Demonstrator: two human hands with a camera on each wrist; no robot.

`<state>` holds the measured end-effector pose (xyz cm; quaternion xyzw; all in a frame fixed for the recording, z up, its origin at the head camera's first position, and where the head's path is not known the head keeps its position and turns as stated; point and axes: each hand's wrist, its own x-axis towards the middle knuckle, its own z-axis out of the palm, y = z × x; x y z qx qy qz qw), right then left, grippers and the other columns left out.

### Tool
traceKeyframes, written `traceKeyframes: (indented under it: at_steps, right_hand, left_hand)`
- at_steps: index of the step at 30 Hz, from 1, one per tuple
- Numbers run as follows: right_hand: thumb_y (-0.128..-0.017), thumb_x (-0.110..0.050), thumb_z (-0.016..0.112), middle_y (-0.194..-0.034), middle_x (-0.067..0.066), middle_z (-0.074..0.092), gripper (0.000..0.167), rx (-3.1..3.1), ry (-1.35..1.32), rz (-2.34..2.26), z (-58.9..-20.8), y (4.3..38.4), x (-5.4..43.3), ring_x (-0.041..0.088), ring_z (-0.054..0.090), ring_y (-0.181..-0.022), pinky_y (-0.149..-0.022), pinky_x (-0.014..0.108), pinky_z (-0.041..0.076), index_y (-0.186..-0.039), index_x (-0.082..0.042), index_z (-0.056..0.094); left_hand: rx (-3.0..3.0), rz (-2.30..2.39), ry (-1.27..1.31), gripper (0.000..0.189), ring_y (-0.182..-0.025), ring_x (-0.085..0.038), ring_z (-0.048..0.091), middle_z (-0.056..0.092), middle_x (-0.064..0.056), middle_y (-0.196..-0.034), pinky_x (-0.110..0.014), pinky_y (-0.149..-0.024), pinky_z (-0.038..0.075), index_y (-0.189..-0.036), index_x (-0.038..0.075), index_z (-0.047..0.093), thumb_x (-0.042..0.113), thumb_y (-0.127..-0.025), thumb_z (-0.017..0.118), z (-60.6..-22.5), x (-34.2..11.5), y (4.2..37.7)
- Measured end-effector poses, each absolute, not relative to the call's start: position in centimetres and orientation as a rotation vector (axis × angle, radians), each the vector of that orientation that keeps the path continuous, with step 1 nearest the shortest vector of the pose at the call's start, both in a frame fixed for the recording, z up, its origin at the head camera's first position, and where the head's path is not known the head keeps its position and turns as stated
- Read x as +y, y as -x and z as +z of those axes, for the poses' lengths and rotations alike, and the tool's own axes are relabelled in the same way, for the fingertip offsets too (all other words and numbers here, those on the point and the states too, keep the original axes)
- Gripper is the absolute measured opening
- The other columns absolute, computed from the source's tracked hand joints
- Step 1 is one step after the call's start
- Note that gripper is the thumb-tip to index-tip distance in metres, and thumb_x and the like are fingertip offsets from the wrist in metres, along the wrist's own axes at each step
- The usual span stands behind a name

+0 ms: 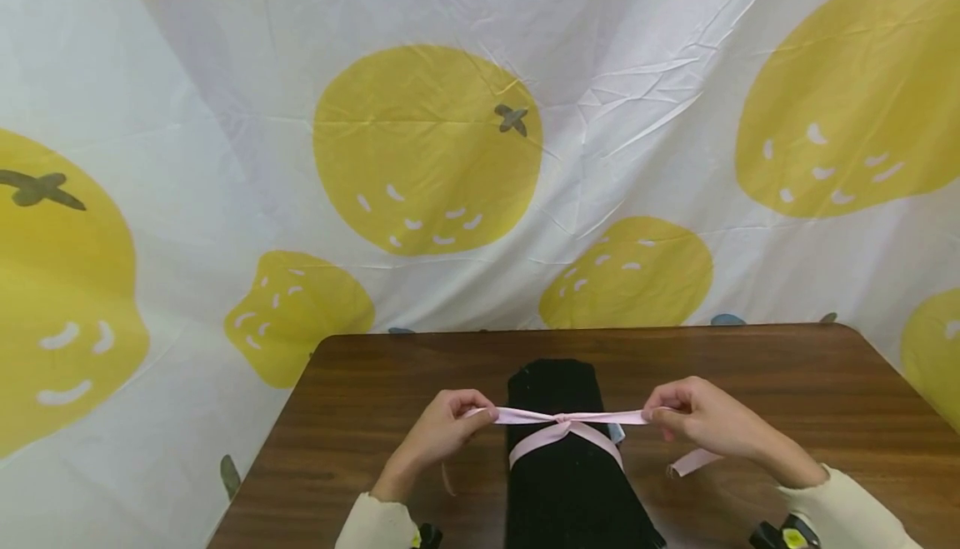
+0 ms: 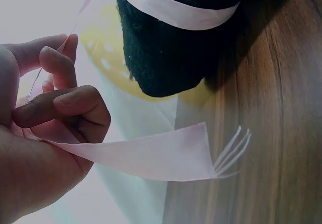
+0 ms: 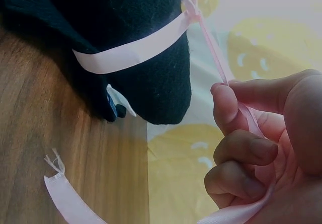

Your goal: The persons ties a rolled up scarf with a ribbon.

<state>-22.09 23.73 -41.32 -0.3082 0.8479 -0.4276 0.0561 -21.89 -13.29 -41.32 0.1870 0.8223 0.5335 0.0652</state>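
A rolled black cloth (image 1: 573,495) lies lengthwise on the table, with a pink satin ribbon (image 1: 536,441) wrapped around its middle and crossed in a knot on top. My left hand (image 1: 448,431) pinches one end of the ribbon between thumb and fingers, left of the roll. On the other side my right hand (image 1: 705,420) pinches the opposite end. Both ends run straight and taut from the knot. In the left wrist view a frayed ribbon tail (image 2: 151,156) hangs from the palm. Another frayed tail (image 3: 68,196) dangles below my right hand in the right wrist view.
The brown wooden table (image 1: 405,374) has rounded far corners. Behind it hangs a white curtain (image 1: 225,99) printed with yellow fruit. A small white and blue tag (image 1: 617,432) pokes out at the right side of the roll.
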Motion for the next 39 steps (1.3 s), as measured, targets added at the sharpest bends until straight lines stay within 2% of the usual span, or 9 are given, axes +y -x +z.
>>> traceKeyframes:
  at_steps: [12, 18, 22, 28, 33, 39]
  right_hand:
    - [-0.097, -0.005, 0.059, -0.06, 0.002, 0.059, 0.019, 2.544, 0.985, -1.318, -41.8, 22.0, 24.6, -0.006, 0.034, -0.049, -0.039, 0.02, 0.027, -0.085, -0.017, 0.067]
    - [-0.096, -0.003, 0.058, -0.06, 0.006, 0.059, 0.02, 2.516, 0.999, -1.322, -42.2, 21.8, 25.0, -0.006, 0.036, -0.05, -0.038, 0.02, 0.027, -0.084, -0.017, 0.067]
    - [-0.095, 0.0, 0.058, -0.06, 0.004, 0.06, 0.021, 2.484, 0.995, -1.326, -42.3, 21.8, 25.2, -0.005, 0.04, -0.052, -0.04, 0.021, 0.03, -0.085, -0.016, 0.067]
    - [-0.096, 0.001, 0.055, -0.062, 0.009, 0.059, 0.02, 2.387, 1.003, -1.342, -42.6, 21.9, 25.6, -0.005, 0.041, -0.053, -0.041, 0.021, 0.031, -0.085, -0.013, 0.065]
    - [-0.097, 0.003, 0.051, -0.063, 0.012, 0.06, 0.021, 2.31, 1.009, -1.341, -43.4, 22.4, 25.9, -0.004, 0.044, -0.055, -0.043, 0.021, 0.032, -0.085, -0.011, 0.063]
    - [-0.097, 0.001, 0.051, -0.064, 0.014, 0.062, 0.017, 2.249, 0.982, -1.333, -44.5, 22.7, 26.1, -0.004, 0.044, -0.055, -0.043, 0.02, 0.03, -0.085, -0.004, 0.061]
  left_hand:
    - [2.494, 1.585, -0.535, 0.013, -0.056, -0.003, 0.041, 0.048, 0.002, -0.063, -0.019, -0.053, 0.034, -0.092, -0.005, 0.07, 0.007, -0.093, 0.065, -41.0, -14.1, 21.2]
    - [2.526, 1.543, -0.517, 0.013, -0.057, -0.005, 0.04, 0.046, 0.003, -0.064, -0.02, -0.053, 0.034, -0.093, -0.002, 0.071, 0.01, -0.094, 0.065, -43.5, -14.9, 22.5]
    - [2.533, 1.536, -0.535, 0.013, -0.056, -0.005, 0.039, 0.045, 0.004, -0.063, -0.021, -0.052, 0.033, -0.092, -0.001, 0.072, 0.011, -0.093, 0.066, -44.4, -15.4, 22.9]
    - [2.515, 1.517, -0.498, 0.012, -0.057, -0.006, 0.04, 0.045, 0.005, -0.063, -0.021, -0.054, 0.034, -0.091, 0.004, 0.074, 0.014, -0.092, 0.068, -45.2, -15.9, 23.1]
    - [2.484, 1.509, -0.48, 0.01, -0.056, -0.006, 0.039, 0.043, 0.006, -0.062, -0.021, -0.053, 0.033, -0.09, 0.003, 0.073, 0.012, -0.091, 0.068, -45.8, -16.2, 23.2]
    - [2.436, 1.508, -0.476, 0.01, -0.056, -0.006, 0.042, 0.047, 0.005, -0.063, -0.021, -0.051, 0.034, -0.089, 0.001, 0.072, 0.011, -0.09, 0.069, -46.6, -16.5, 23.4]
